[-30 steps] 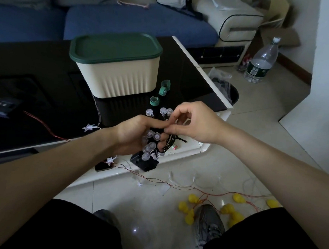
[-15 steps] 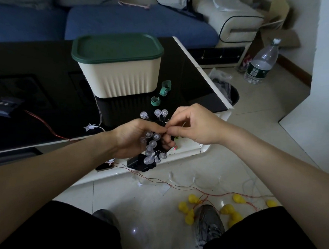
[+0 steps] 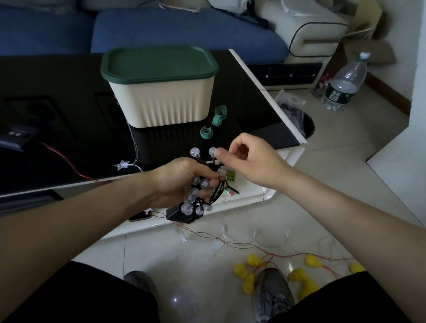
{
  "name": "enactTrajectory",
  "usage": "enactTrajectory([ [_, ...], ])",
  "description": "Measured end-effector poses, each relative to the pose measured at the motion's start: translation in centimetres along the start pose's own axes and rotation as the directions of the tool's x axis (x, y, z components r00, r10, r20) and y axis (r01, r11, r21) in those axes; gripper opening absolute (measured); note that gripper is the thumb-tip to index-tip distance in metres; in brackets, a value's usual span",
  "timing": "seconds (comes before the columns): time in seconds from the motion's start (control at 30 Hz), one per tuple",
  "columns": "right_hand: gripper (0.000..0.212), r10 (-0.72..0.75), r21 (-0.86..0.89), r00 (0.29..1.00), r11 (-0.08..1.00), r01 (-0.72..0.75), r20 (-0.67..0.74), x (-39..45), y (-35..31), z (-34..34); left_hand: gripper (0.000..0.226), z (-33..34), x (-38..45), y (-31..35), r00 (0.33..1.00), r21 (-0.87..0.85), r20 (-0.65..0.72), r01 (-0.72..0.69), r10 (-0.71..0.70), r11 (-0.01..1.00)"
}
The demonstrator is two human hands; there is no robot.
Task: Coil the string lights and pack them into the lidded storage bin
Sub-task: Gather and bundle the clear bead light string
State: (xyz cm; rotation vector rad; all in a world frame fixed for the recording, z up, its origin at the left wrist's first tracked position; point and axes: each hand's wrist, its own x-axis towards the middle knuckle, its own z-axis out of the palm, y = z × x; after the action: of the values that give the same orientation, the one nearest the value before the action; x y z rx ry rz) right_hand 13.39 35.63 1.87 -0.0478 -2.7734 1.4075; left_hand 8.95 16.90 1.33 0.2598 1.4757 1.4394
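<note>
At frame centre, the left hand [image 3: 181,181] grips a bundle of globe lights [image 3: 198,193], its black battery box [image 3: 181,214] hanging below. Just right, the right hand [image 3: 250,160] pinches one bulb [image 3: 212,151] near the top. Upper centre, the bin [image 3: 164,102] sits lidded on the table [image 3: 60,94]. Tucking the last loop snugly should keep the coil from springing; green ties [image 3: 206,133] lie near.

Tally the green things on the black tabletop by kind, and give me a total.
Green lid on the cream storage bin: 1
Green strap rings lying loose on the tabletop, right of and in front of the bin: 3
Total: 4
</note>
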Motion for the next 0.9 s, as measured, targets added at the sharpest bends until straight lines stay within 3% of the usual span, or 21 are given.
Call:
enactTrajectory([
  [0.07,0.066,0.092,0.041,0.988,0.994,-0.098,0.126,-0.2,0.1,0.0,0.010,-0.1,-0.2,-0.1,0.997,-0.002,-0.073,0.024,-0.024,1.000],
  [0.13,0.081,0.122,-0.026,0.947,0.992,-0.120,0.297,-0.4,0.3,0.0,0.025,-0.5,-0.6,-0.2,0.993,0.041,-0.121,0.010,-0.005,0.999],
  [0.23,0.109,0.038,-0.092,0.909,0.996,0.001,0.415,-0.6,0.5,0.4,0.041,-0.6,-1.4,-0.1,0.994,0.248,-0.110,0.005,0.023,0.969],
  [0.33,0.117,-0.083,-0.069,0.896,0.990,0.125,0.437,-0.5,-0.9,1.2,0.038,-0.7,-2.7,-0.2,0.998,0.547,-0.063,0.056,-0.026,0.836],
  [0.43,0.100,-0.131,-0.139,0.820,0.959,0.248,0.557,-0.5,-2.8,2.3,0.009,-1.0,-3.7,-0.4,0.995,0.698,0.003,0.072,-0.103,0.713],
  [0.5,0.082,-0.122,-0.201,0.789,0.933,0.298,0.602,-0.5,-3.7,3.2,0.009,-1.2,-4.2,-0.2,0.993,0.692,0.036,0.057,-0.113,0.720],
  [0.7,0.052,-0.091,-0.143,0.807,0.967,0.213,0.584,0.0,-4.6,4.5,0.016,-2.4,-6.3,0.9,0.997,0.652,0.075,-0.031,-0.024,0.757],
  [0.9,0.037,-0.053,-0.196,0.832,0.962,0.192,0.552,0.8,-6.0,4.8,0.021,-3.9,-7.3,1.3,0.995,0.713,0.044,-0.092,0.087,0.696],
])
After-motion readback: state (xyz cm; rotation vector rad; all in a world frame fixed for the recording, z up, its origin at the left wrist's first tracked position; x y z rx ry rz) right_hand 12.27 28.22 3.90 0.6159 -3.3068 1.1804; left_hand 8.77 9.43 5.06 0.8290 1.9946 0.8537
